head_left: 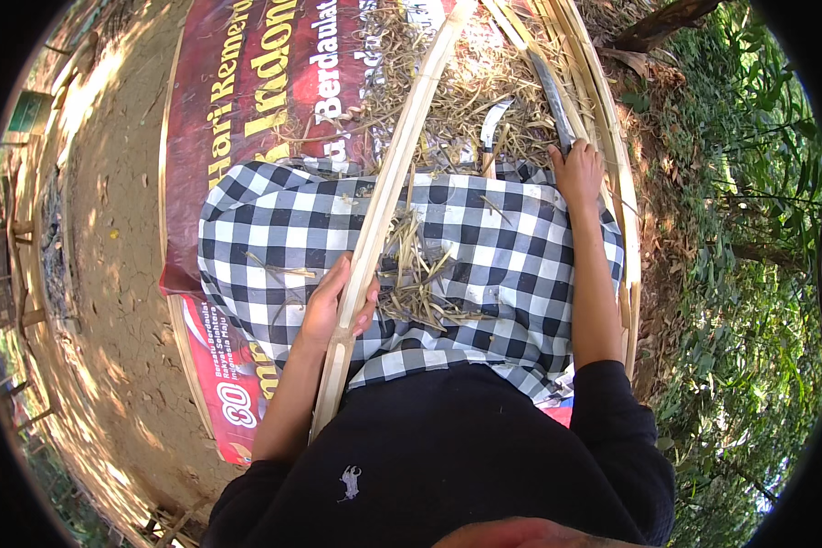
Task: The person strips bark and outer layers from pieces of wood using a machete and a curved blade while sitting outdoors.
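My left hand is wrapped round a long pale split-bamboo strip, which slants from beside my body up to the far edge of the view. At the right, my right hand grips a machete, its dark blade pointing away from me beside the strips there. A small curved knife with a pale blade lies among the shavings, left of the machete. Black-and-white checked cloth covers my lap, with thin shavings on it next to the strip.
Beyond the cloth, more shavings are scattered over a red printed banner. Several long bamboo strips lie along the right side. Bare earth stretches to the left; dry leaves and green plants fill the right.
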Tool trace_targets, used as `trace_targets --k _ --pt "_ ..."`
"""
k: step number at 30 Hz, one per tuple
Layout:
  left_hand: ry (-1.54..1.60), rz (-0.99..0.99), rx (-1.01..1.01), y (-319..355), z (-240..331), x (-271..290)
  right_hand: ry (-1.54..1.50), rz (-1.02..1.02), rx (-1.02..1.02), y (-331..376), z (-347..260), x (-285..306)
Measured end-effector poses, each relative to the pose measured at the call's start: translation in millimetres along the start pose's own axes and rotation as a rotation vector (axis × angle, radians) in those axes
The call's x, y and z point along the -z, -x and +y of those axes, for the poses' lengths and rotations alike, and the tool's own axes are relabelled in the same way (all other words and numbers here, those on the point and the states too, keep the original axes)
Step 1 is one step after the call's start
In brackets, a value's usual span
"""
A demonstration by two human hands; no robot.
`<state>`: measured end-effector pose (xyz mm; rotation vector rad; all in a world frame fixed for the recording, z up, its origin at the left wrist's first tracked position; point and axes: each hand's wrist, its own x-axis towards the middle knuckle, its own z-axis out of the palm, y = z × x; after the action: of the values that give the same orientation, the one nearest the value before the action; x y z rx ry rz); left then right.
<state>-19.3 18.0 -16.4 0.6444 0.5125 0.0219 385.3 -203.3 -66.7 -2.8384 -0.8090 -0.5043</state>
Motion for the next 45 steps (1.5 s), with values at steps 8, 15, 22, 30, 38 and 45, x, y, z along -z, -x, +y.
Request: trace_targets --k 8,15,22,30,38,45 --pt "-0.013 -0.03 -0.019 0 9 -8 -0.619 -0.322 0.301 10 -109 -15" --pt "0.037 -0.04 -0.035 2 5 -8 -0.158 -0.671 0.059 -8 -110 -35" --pt "0.169 -0.166 0.047 -3 17 -14 -0.974 -0.314 -0.357 -20 -95 1" --pt "0.117 -0.138 0.036 -6 21 -22 -0.64 -0.196 0.434 78 -157 128" --pt "-0.301 -0.006 -0.077 -6 23 -41 -0.432 -0.322 0.581 125 -178 139" --pt "-0.333 0.134 -0.103 1 37 -53 -0.368 -0.249 0.532 104 -156 107"
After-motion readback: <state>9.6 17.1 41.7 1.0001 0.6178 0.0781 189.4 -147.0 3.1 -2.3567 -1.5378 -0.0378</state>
